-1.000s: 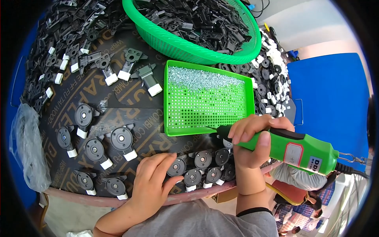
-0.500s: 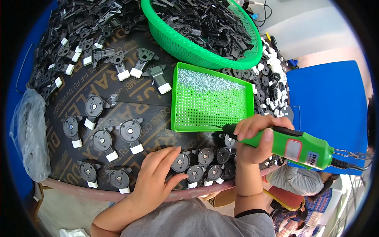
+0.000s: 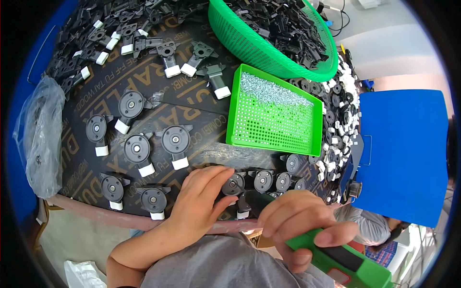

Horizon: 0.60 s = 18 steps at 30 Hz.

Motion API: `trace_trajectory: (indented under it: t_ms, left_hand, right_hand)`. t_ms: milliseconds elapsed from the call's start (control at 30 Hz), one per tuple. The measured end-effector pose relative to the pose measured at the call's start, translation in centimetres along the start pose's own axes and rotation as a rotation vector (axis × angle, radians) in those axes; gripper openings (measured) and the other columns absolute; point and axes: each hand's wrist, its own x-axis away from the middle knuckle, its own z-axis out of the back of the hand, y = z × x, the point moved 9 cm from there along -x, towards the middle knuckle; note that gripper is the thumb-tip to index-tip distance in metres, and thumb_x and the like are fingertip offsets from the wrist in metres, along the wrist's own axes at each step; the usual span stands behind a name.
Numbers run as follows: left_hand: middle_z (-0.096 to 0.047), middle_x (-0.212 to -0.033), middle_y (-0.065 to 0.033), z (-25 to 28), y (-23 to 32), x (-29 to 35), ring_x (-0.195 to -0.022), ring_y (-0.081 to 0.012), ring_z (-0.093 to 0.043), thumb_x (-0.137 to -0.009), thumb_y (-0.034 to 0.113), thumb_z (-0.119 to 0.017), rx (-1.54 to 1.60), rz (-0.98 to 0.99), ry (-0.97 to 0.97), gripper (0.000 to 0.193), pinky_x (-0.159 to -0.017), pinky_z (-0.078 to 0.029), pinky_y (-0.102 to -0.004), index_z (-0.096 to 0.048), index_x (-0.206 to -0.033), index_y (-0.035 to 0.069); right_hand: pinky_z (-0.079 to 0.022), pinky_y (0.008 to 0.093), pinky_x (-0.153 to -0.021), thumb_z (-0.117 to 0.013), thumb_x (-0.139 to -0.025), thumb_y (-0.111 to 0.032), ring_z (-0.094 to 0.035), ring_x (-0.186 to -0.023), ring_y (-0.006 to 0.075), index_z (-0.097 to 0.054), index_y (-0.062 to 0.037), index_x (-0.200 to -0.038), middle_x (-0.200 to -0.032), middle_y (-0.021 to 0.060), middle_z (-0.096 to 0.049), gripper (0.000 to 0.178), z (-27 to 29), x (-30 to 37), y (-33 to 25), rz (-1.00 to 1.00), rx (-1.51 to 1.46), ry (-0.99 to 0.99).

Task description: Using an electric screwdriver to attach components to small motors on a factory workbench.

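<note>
My left hand rests at the front of the table. Its thumb and index finger lie around the edge of a round black plastic part, holding it against the table. In my right hand is a green and black electric screwdriver, pointing left and down. Its dark nose ends beside that round part, close to the left thumb; whether the bit touches a screw cannot be made out. Several matching black discs on white-ended brackets, such as this assembly, stand in rows to the right, partly behind the screwdriver.
A green perforated tray holds small silver screws. Behind it stands a green basket heaped with black parts. More disc assemblies lie left of my hands. Loose black brackets, white pieces, a plastic bag and blue chairs surround the table.
My right hand has brought the screwdriver from the tray's front edge down and left to the part at my left hand. The whole view has shifted; the left hand keeps its place.
</note>
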Motion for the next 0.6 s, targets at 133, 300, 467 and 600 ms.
trace_trajectory:
  t_ms: [133,300,467,600]
  left_hand:
    - [-0.058,-0.125,-0.015,0.2,0.1,0.1,-0.112,-0.0354,-0.057,-0.082,0.013,-0.078,0.0,0.008,0.004,0.053,-0.097,-0.045,-0.0446,-0.057,-0.13,0.001]
    - [-0.058,-0.126,-0.0151,0.1,0.0,0.2,-0.113,-0.0354,-0.057,-0.082,0.014,-0.077,-0.002,0.019,-0.005,0.053,-0.098,-0.045,-0.045,-0.057,-0.129,0.002]
    - [-0.059,-0.124,-0.0153,0.2,0.1,0.1,-0.112,-0.0355,-0.057,-0.082,0.013,-0.077,-0.003,0.023,0.002,0.052,-0.098,-0.045,-0.0458,-0.057,-0.129,0.001]
    - [-0.059,-0.123,-0.0153,0.1,0.6,-0.4,-0.112,-0.0357,-0.057,-0.081,0.013,-0.077,-0.012,-0.001,-0.003,0.052,-0.098,-0.045,-0.0459,-0.057,-0.128,0.001]
  right_hand:
    - [-0.056,0.037,-0.045,-0.06,-0.094,-0.011,-0.058,-0.049,0.0213,-0.034,-0.0068,-0.114,-0.07,0.0105,-0.057,0.033,-0.5,0.2,0.9,-0.009,-0.055,-0.033]
    - [-0.056,0.0367,-0.045,-0.059,-0.093,-0.011,-0.057,-0.047,0.0208,-0.034,-0.0069,-0.111,-0.068,0.0103,-0.056,0.031,-0.6,0.2,1.4,-0.023,-0.009,0.006]
    - [-0.055,0.0365,-0.044,-0.059,-0.093,-0.01,-0.056,-0.046,0.0212,-0.034,-0.0059,-0.11,-0.066,0.0098,-0.055,0.03,-0.3,-0.1,2.1,-0.026,-0.044,0.005]
    - [-0.054,0.0391,-0.046,-0.059,-0.093,-0.008,-0.057,-0.048,0.0227,-0.035,-0.0056,-0.111,-0.068,0.0108,-0.057,0.031,-0.6,-0.8,2.4,-0.112,-0.051,-0.087]
